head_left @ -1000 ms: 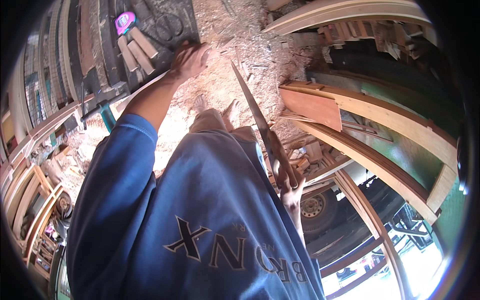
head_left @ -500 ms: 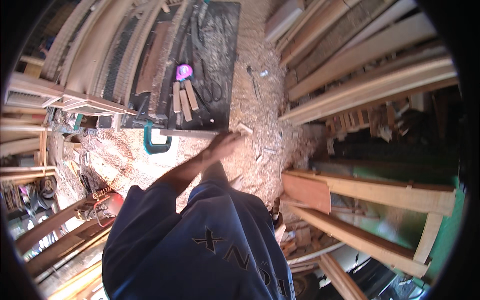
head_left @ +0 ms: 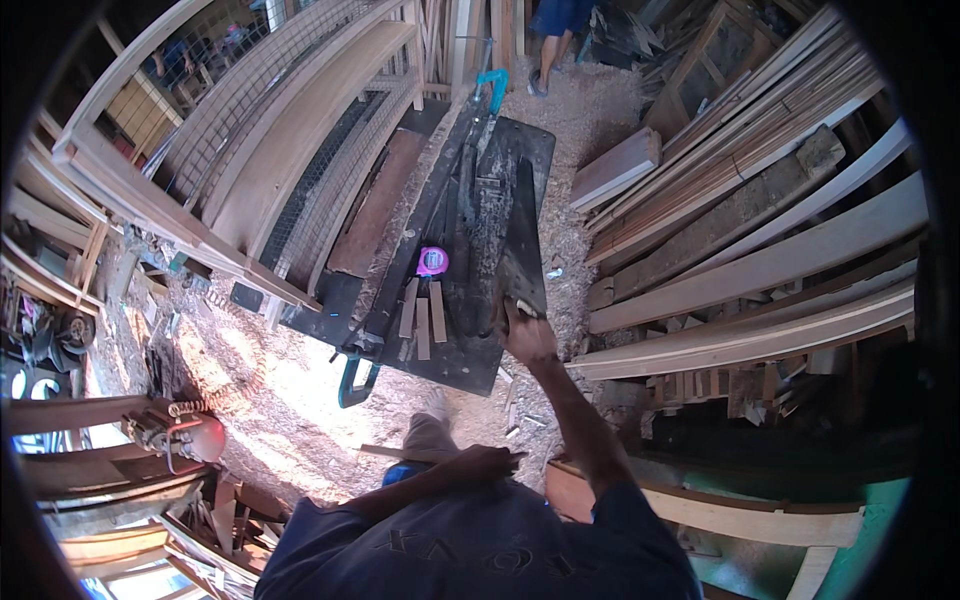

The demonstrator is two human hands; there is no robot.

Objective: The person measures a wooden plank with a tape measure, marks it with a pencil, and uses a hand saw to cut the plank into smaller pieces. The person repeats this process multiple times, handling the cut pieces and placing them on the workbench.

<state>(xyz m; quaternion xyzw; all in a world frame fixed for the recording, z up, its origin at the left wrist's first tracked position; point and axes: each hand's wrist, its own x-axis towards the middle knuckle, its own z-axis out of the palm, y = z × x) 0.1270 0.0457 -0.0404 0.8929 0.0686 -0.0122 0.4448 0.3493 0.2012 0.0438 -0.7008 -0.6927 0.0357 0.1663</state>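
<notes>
On the right side of the dark workbench [head_left: 470,375], my right hand [head_left: 532,338] is closed around the handle of a handsaw [head_left: 524,235]. Its dark blade points away from me along the bench. Close to my body, my left hand [head_left: 485,464] is closed on a thin wooden strip [head_left: 385,453], which sticks out to the left. A pink tape measure [head_left: 432,262] lies on the bench, with three short wood pieces [head_left: 423,325] just below it. One teal clamp [head_left: 357,382] hangs at the near edge; another teal clamp [head_left: 494,88] sits at the far end.
A wooden frame with wire mesh [head_left: 290,160] leans along the bench's left. Long boards [head_left: 750,310] are stacked on the right. Shavings cover the floor [head_left: 280,420]. A red air compressor [head_left: 200,440] stands at left. Another person's legs [head_left: 548,50] show at the back.
My view has tilted up toward the far bench end. My right hand has come into view and grips the handsaw. My left hand has drawn back from the bench edge with the strip.
</notes>
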